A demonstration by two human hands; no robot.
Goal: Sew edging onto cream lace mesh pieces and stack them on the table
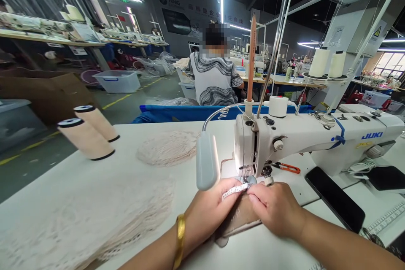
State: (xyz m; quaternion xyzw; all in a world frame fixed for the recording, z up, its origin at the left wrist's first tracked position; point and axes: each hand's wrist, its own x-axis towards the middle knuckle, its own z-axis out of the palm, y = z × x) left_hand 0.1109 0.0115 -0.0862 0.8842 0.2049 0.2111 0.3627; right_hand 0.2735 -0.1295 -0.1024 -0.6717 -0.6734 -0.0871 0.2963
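Observation:
At the needle of a white sewing machine (245,143), my two hands meet. My left hand (210,204), with a gold bangle at its wrist, is closed on a narrow white trim strip (234,191) with small dark marks. The strip runs to the presser foot. My right hand (276,209) has curled fingers, thumb and forefinger pinched at the strip's end beside the foot; exactly what lies between them is hidden. Below both hands shows a brownish, smooth piece (242,215), partly covered. A grey lamp head (207,162) hangs just above my left hand.
Lace pieces lie stacked at left (126,211) and behind (167,147). Two beige thread cones (87,139) stand at the far left. Right of the machine bed are orange thread snips (286,168), a black phone (335,198) and a ruler (390,221). A person (215,76) sits ahead.

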